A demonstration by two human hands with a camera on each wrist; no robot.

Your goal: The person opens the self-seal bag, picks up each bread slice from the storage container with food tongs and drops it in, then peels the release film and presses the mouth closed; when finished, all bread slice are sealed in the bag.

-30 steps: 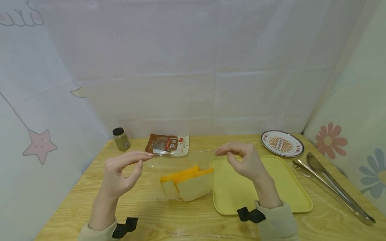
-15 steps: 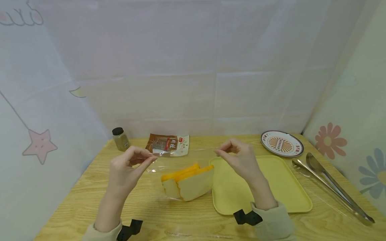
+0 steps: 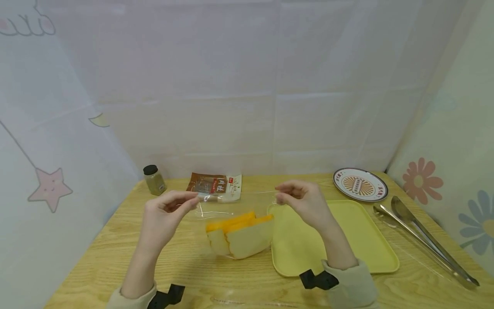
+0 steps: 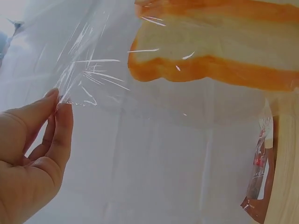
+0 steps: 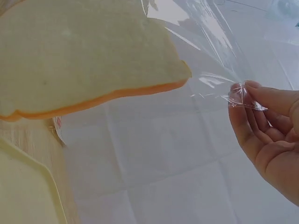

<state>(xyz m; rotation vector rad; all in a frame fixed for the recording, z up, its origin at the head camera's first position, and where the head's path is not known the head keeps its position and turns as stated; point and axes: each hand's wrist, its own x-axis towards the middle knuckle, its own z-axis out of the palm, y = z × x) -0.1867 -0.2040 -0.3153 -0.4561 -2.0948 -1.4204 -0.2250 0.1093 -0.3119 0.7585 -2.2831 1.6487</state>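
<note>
A clear plastic bag (image 3: 216,210) hangs stretched between my two hands, with bread slices (image 3: 248,238) inside it. The slices are pale with orange-brown crust and lean against each other low in the bag. My left hand (image 3: 164,219) pinches one top corner between thumb and fingers; in the left wrist view the film (image 4: 86,70) creases out from those fingertips. At the other top corner my right hand (image 3: 308,208) pinches the film the same way, and the right wrist view shows a bit of plastic (image 5: 240,95) between thumb and fingers.
A yellow tray (image 3: 339,240) lies right of the bag, partly behind my right hand. Metal tongs (image 3: 424,240) and a printed plate (image 3: 360,184) are beyond it. A brown and white packet (image 3: 214,184) and a black-lidded jar (image 3: 154,180) stand at the back left.
My left hand has moved slightly right and its thumb has closed up to the fingers on the film. My right thumb has likewise come up to its fingers. The bread has barely moved.
</note>
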